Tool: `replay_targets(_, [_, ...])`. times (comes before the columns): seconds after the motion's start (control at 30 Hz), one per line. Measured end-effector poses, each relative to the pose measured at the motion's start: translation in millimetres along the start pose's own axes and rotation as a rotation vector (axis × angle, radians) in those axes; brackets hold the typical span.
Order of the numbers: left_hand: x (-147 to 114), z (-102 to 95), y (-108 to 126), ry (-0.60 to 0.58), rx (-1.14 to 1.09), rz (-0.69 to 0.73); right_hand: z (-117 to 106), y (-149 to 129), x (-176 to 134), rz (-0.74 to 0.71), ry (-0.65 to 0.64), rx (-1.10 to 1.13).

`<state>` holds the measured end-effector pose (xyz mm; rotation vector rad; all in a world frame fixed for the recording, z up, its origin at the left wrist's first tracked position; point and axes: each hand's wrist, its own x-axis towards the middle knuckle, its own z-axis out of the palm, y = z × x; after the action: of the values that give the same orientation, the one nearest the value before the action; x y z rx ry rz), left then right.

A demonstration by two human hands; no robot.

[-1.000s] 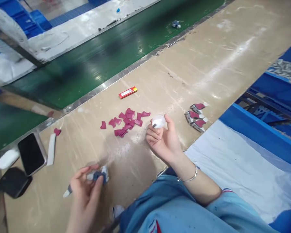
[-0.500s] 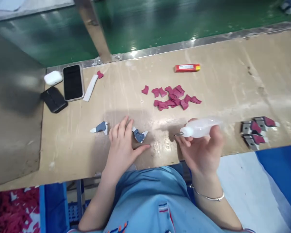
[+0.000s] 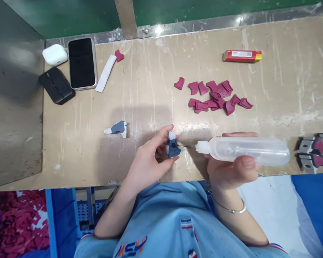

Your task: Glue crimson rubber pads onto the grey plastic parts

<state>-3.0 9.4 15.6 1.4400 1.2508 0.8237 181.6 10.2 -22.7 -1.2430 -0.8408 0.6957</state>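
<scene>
Between the thumb and fingers of my left hand (image 3: 150,159) is a small blue-grey and white plastic part (image 3: 172,147), turned with its hollow side to the right. My right hand (image 3: 228,170) is wrapped round a clear squeeze bottle (image 3: 247,150) lying sideways. The bottle's thin metal needle tip (image 3: 187,146) points left and reaches the part's recess; whether it touches cannot be made out. A second blue-grey and white part (image 3: 117,128) lies on the table left of my left hand. Several dark pink pieces (image 3: 216,100) lie scattered beyond my hands.
Finished-looking parts with pink inserts (image 3: 313,152) lie at the right. Toward the back are a red box (image 3: 242,56), a phone (image 3: 82,63), a white case (image 3: 55,55), a black case (image 3: 56,86) and a white strip (image 3: 106,73). A metal panel (image 3: 16,96) borders the left.
My left hand has picked up the blue-grey part from the table and turned it. My right hand has brought the bottle level, its tip now at the part. The view has shifted.
</scene>
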Motion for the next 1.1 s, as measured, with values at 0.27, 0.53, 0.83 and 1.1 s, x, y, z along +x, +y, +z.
replay_targets(0.27, [-1.8,-1.8,-2.4,-0.003,0.028,-0.006,-4.4,-4.0,-10.8,-0.236,-0.014,-0.232])
replay_targets(0.53, [-1.9,-2.7,-0.4,-0.026,0.024,-0.015,-3.9,-4.9,-11.7,-0.296,-0.012,-0.27])
replay_targets(0.83, [-1.9,-2.5,-1.2,-0.014,0.048,0.004,-11.3,-6.3,-17.0,-0.324,-0.042,-0.37])
replay_targets(1.1, [-2.7,-1.6,-1.2,-0.007,0.062,0.016,-11.5,-6.7,-19.3,-0.265,-0.024,-0.396])
